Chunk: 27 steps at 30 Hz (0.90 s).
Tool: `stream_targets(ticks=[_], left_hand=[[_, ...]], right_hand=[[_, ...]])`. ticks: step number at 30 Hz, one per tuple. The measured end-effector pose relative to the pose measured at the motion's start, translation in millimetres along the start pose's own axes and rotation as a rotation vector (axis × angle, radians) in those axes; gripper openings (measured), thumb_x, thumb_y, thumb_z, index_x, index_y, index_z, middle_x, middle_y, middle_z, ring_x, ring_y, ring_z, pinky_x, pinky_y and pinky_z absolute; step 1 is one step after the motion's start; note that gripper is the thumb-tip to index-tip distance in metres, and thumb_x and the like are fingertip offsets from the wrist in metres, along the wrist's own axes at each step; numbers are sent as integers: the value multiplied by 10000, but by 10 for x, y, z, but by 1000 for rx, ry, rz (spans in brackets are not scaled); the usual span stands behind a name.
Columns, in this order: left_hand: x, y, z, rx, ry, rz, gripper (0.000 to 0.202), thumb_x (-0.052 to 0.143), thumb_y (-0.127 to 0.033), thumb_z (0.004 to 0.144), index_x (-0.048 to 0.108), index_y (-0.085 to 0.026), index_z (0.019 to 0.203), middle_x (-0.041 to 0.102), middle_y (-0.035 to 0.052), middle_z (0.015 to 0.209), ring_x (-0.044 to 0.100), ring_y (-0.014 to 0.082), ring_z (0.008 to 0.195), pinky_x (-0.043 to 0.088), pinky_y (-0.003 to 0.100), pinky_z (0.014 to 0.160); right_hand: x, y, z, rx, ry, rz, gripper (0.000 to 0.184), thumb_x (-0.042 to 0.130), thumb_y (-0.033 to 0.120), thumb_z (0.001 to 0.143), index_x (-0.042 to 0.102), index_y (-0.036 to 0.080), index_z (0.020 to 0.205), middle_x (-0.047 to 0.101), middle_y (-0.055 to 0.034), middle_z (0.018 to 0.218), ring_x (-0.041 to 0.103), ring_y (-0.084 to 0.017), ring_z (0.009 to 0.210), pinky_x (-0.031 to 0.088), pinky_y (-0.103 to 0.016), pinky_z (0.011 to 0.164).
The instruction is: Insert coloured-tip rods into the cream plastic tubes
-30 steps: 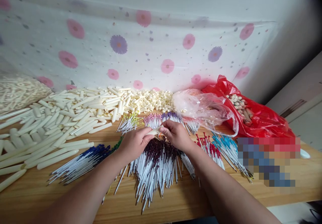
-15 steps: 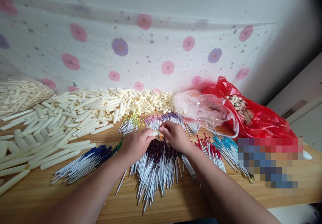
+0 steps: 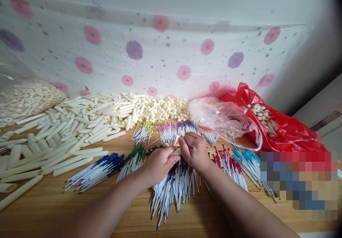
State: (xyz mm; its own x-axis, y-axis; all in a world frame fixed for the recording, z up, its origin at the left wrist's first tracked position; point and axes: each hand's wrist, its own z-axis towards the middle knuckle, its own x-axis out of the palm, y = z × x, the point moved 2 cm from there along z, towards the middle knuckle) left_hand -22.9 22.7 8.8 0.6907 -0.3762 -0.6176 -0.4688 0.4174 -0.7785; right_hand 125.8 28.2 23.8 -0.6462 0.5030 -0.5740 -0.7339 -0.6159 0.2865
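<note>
My left hand (image 3: pixel 159 165) is closed around a cream pen barrel (image 3: pixel 176 153), most of which its fingers hide. Against the barrel's other end, my right hand (image 3: pixel 194 150) is curled with its thumb and fingers pressed together. Both hands meet just above a fan of pen refills with dark purple tops (image 3: pixel 175 191). Blue-topped refills (image 3: pixel 93 170) and green-topped refills (image 3: pixel 133 158) lie left of the hands. On the right are red-topped refills (image 3: pixel 231 166) and light-blue-topped refills (image 3: pixel 249 165). Whatever small part sits inside the right fingers is hidden.
Loose cream barrels (image 3: pixel 66 134) cover the wooden table's (image 3: pixel 133 216) left side. Short cream clip pieces (image 3: pixel 168 109) are heaped behind the refills. A clear bag of small parts (image 3: pixel 29 101) stands far left; a clear bag (image 3: pixel 224 117) and a red bag (image 3: pixel 291 129) lie right.
The camera view has turned slightly left, so everything sits further right. My hands have lowered a little, and the right fingers are now curled more tightly at the barrel's end.
</note>
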Motion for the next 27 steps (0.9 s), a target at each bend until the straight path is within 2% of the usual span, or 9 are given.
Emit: stream_targets(ticks=[5, 8, 11, 13, 16, 18, 22, 24, 27], left_hand=[[-1, 18, 13, -30, -217, 580, 235, 459, -341, 902, 599, -173, 818, 672, 70, 737, 587, 199, 623, 315, 269, 544], [-108, 81, 36, -26, -320, 698, 231, 482, -356, 891, 611, -183, 807, 675, 68, 712, 583, 197, 590, 268, 258, 511], [-385, 230, 60, -46, -491, 608, 220, 478, -368, 880, 606, -200, 819, 640, 32, 654, 539, 169, 547, 262, 242, 506], [-615, 398, 68, -172, -664, 418, 272, 418, -397, 895, 585, -199, 812, 561, -2, 558, 470, 155, 476, 257, 237, 478], [-838, 636, 79, -261, -888, 146, 288, 438, -449, 859, 556, -200, 776, 528, -12, 574, 478, 162, 533, 291, 234, 498], [-861, 733, 102, -284, -901, 103, 273, 496, -468, 819, 546, -204, 768, 522, -22, 575, 482, 160, 535, 300, 233, 499], [-784, 773, 125, -272, -904, -3, 227, 601, -416, 745, 537, -202, 708, 520, -32, 564, 475, 149, 532, 305, 234, 507], [-768, 759, 123, -252, -922, -72, 227, 618, -405, 733, 533, -199, 688, 502, -38, 550, 462, 142, 531, 313, 233, 509], [-769, 730, 110, -236, -964, -155, 237, 584, -424, 765, 530, -196, 729, 482, -45, 556, 453, 128, 521, 333, 225, 500]], right_hand=[[183, -37, 19, 257, 102, -61, 430, 401, 286, 903, 424, 180, 488, 415, 12, 473, 365, -100, 443, 230, -251, 488], [251, -17, 217, 255, 154, -66, 441, 406, 306, 921, 462, 169, 506, 447, 9, 485, 379, -97, 449, 232, -241, 484], [346, -8, 540, 154, 295, 16, 401, 347, 333, 968, 596, 150, 713, 579, -14, 645, 507, -101, 566, 323, -201, 518], [471, -30, 715, 51, 479, 55, 392, 252, 284, 1000, 617, 143, 974, 642, -58, 880, 583, -104, 748, 404, -187, 610], [743, -102, 788, -64, 716, 0, 244, 422, 236, 955, 646, 166, 1017, 641, -79, 1022, 585, -144, 910, 445, -233, 741], [944, -140, 733, -99, 800, -42, 107, 597, 164, 834, 695, 170, 878, 653, -84, 977, 573, -198, 939, 446, -274, 764], [1210, -167, 607, -111, 868, -88, 128, 596, 51, 753, 690, 136, 738, 648, -134, 939, 539, -261, 974, 439, -326, 780], [1199, -182, 599, -93, 854, -67, 127, 581, 54, 766, 670, 134, 724, 644, -132, 922, 533, -252, 963, 433, -330, 793], [979, -218, 592, -26, 762, 6, 99, 546, 102, 822, 635, 140, 799, 630, -112, 931, 533, -219, 937, 429, -323, 800]])
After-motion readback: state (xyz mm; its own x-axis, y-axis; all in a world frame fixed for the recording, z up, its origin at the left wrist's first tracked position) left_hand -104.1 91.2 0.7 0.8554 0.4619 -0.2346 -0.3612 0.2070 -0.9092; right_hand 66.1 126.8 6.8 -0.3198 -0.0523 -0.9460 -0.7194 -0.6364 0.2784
